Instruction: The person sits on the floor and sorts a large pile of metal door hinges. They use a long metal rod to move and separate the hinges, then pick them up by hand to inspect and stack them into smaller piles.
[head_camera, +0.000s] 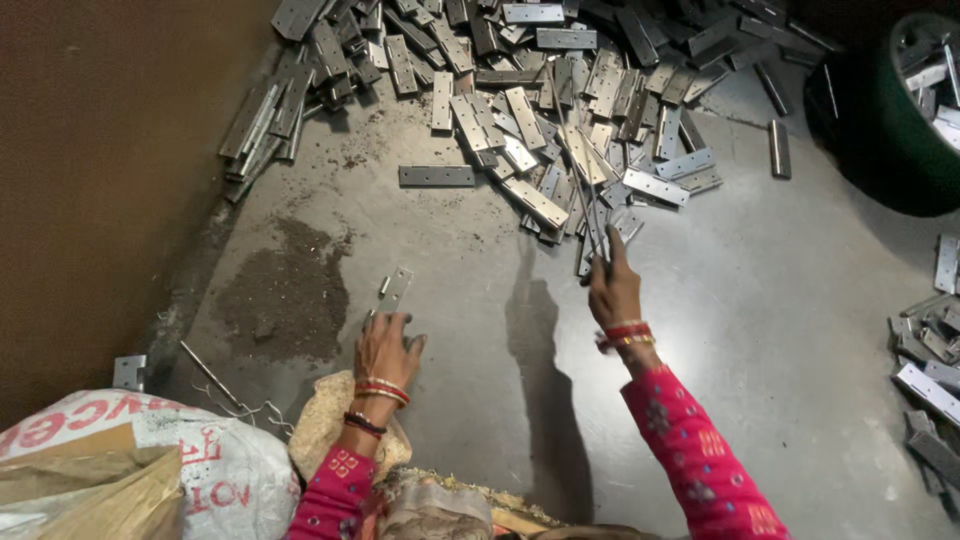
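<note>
My left hand (386, 350) rests on the grey floor, its fingers touching a single metal hinge leaf (394, 288) that lies flat just ahead of it. My right hand (613, 287) reaches forward and grips a long thin metal rod (583, 195) that runs up into a big heap of grey metal hinge plates (540, 110). Both wrists carry red bangles and both sleeves are pink with a pattern.
A dark green tub (890, 130) with more plates stands at the top right. Loose plates (930, 370) lie at the right edge. A white printed sack (150, 470) sits bottom left, a dirt patch (285, 295) beside the brown wall (100, 180).
</note>
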